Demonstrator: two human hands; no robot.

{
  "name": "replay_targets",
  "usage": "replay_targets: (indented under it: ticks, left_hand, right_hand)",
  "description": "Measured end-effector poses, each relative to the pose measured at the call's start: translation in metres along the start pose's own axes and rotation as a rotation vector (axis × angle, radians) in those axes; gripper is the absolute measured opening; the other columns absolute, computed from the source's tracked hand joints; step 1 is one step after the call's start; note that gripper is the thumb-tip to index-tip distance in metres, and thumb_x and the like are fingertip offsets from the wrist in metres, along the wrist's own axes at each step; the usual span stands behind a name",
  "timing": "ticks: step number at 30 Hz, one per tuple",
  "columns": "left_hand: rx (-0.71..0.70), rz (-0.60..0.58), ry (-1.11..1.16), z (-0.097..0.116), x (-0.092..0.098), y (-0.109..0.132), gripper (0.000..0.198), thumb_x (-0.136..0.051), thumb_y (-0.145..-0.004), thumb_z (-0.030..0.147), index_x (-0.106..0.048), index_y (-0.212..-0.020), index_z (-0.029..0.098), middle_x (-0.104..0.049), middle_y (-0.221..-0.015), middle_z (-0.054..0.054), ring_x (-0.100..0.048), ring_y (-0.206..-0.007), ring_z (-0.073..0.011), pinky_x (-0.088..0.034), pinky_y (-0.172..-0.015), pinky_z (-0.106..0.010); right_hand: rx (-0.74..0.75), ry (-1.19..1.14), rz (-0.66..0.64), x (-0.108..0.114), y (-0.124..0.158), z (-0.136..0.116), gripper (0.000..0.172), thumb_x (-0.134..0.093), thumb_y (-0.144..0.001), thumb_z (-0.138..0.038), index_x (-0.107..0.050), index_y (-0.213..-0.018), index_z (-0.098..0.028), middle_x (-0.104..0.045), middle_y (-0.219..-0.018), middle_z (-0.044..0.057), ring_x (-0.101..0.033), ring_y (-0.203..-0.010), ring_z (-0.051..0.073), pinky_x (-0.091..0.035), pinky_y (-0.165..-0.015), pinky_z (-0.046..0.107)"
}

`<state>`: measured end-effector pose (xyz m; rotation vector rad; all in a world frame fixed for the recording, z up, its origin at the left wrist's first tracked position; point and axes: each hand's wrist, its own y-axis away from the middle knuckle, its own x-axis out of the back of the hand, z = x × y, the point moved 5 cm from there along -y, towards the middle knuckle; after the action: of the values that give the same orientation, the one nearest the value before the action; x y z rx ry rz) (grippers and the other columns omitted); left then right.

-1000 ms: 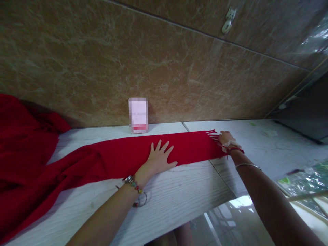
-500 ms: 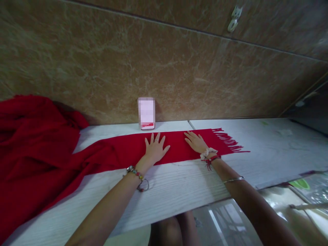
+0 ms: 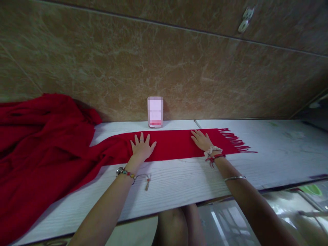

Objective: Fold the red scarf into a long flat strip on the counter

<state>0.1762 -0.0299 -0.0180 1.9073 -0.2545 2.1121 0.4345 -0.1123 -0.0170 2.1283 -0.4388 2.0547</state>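
Observation:
A long red scarf [image 3: 174, 145] lies stretched along the white wood-grain table [image 3: 174, 184], its fringed end [image 3: 234, 140] pointing right. My left hand [image 3: 142, 147] rests flat on the scarf with fingers spread, a ring on one finger and a beaded bracelet on the wrist. My right hand [image 3: 202, 140] lies flat on the scarf too, fingers spread, just left of the fringe, with a scrunchie and red cord at the wrist. The rest of the scarf is bunched in a big heap [image 3: 38, 143] at the left.
A small pink-and-white card or box [image 3: 155, 112] stands upright against the brown marble wall [image 3: 164, 68] behind the scarf. The table's front edge runs above my knees [image 3: 176, 225]. A glossy floor and a green object [image 3: 311, 189] show at the lower right.
My right hand left the fringed end and came to lie flat on the scarf. My left hand slid left along the cloth. The view has shifted, so everything sits further right.

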Motion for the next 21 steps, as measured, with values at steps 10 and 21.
replay_targets:
  ticks: [10,21]
  left_hand:
    - [-0.117,0.041,-0.040,0.007,-0.002,-0.001,0.057,-0.023,-0.087,0.042,-0.026,-0.135,0.011,-0.021,-0.142,-0.013,-0.017,-0.130,-0.0271,-0.020,-0.103,-0.045]
    - [-0.132,0.042,-0.047,0.006,-0.005,-0.004,0.054,-0.023,-0.087,0.043,-0.029,-0.134,0.018,-0.022,-0.142,-0.012,-0.018,-0.130,-0.0281,-0.021,-0.102,-0.047]
  right_hand:
    - [0.417,-0.096,-0.076,-0.004,0.015,-0.135,0.049,-0.027,-0.088,-0.039,-0.032,-0.133,-0.020,-0.026,-0.141,0.006,-0.021,-0.129,0.022,-0.021,-0.101,0.049]
    - [0.084,0.104,0.076,-0.025,-0.015,0.060,0.043,-0.024,-0.089,-0.036,-0.036,-0.129,-0.027,-0.038,-0.136,0.007,-0.033,-0.124,0.025,-0.034,-0.091,0.055]
